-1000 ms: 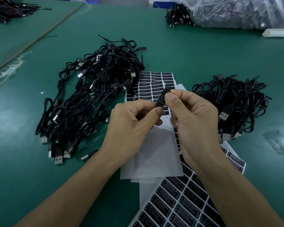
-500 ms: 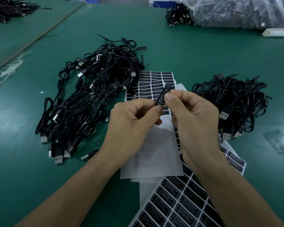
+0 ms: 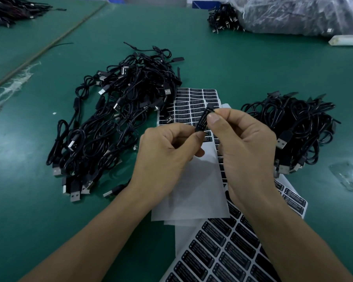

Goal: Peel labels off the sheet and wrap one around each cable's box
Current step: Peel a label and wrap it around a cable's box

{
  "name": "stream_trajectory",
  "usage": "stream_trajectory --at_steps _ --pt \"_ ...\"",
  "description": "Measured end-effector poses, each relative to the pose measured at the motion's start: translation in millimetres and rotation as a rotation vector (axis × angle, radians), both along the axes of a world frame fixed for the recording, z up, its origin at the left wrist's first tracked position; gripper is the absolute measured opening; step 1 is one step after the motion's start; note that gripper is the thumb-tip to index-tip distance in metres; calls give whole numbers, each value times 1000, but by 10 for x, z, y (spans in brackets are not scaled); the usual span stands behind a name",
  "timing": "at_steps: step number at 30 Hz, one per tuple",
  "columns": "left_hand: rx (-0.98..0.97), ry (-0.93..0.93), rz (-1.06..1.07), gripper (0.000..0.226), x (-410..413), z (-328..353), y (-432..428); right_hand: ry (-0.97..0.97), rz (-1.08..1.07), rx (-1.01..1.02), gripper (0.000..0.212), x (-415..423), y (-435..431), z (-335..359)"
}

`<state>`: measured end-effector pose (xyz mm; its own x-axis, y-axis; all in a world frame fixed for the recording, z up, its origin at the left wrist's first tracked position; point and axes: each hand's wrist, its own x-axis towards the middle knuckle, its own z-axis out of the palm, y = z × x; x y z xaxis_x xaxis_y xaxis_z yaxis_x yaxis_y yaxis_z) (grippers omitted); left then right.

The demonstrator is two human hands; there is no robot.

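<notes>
L hand and R hand are both pinching the box, thumb and forefinger curled tight on it: L at the lower end, R just above. The box is hanging tilted between the hands, top end leaning right, raised off the table and in front of the far sheet. A label w/ white print is showing on its near face; cannot tell how far round it is wrapping. Blank backing is lying under the hands, overlapping the near sheet. Left pile of cables is touching the far sheet. Right pile is lying beyond the R hand. A bag is sitting at the far right.
</notes>
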<state>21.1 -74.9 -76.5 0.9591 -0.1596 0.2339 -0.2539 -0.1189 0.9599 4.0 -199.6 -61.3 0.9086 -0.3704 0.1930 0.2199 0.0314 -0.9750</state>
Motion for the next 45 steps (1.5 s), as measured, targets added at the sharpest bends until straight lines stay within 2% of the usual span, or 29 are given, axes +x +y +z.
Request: stream_trajectory --at_steps 15,45 --pt "-15 -9 -1 14 -8 2 -4 56 61 105 7 19 -32 -4" --pt "-31 4 -3 15 -3 -17 12 51 76 -9 16 22 -39 -2"
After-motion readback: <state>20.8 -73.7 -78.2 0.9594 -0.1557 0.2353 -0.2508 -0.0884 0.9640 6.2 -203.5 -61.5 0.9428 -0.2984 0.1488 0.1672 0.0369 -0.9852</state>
